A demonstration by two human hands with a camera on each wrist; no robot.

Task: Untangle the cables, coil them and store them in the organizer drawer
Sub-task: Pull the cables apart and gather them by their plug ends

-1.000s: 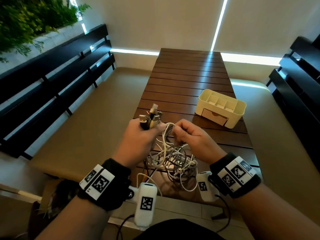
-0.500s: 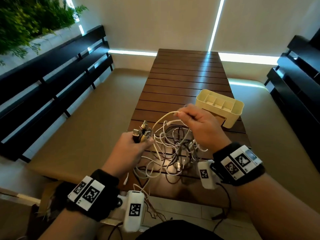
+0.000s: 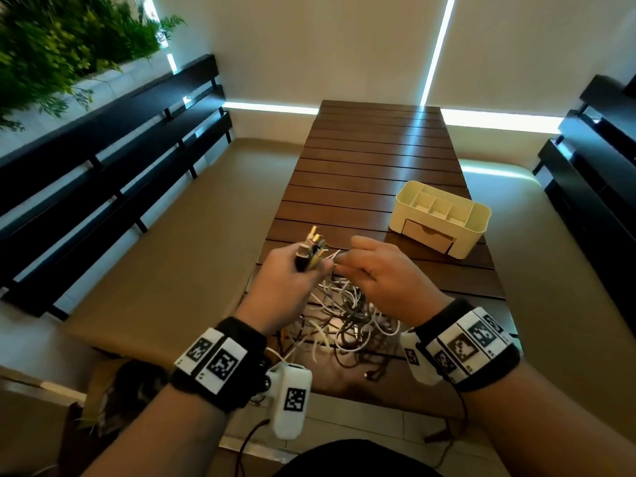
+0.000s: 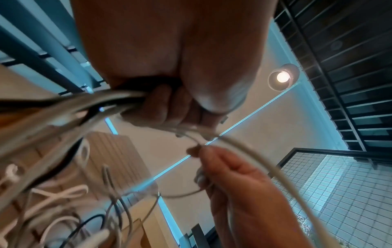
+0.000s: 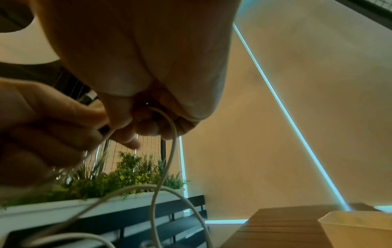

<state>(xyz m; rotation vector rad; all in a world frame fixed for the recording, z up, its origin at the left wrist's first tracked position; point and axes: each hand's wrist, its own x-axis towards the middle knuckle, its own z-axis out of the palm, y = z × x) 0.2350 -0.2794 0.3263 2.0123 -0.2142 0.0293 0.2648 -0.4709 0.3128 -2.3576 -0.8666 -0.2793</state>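
Observation:
A tangle of white, grey and dark cables [image 3: 347,318] lies on the near end of the wooden slat table [image 3: 375,156]. My left hand [image 3: 292,273] grips a bundle of cable plugs [image 3: 311,247] that stick up out of the fist; the left wrist view shows the cables [image 4: 84,104] running out of the curled fingers. My right hand [image 3: 371,266] sits close beside it and pinches a thin white cable [image 5: 169,151] next to the left thumb. The cream organizer [image 3: 444,218] stands at the right of the table, its drawer [image 3: 426,235] closed.
Dark slatted benches [image 3: 113,160] run along the left, and more dark furniture [image 3: 599,160] along the right. Green plants [image 3: 65,46] fill a planter at the upper left. A cardboard box [image 3: 103,383] sits below the table's near left corner.
My right hand, which had lifted a white cable up and to the right, has come back down next to the left hand. The left hand rose slightly with the plugs.

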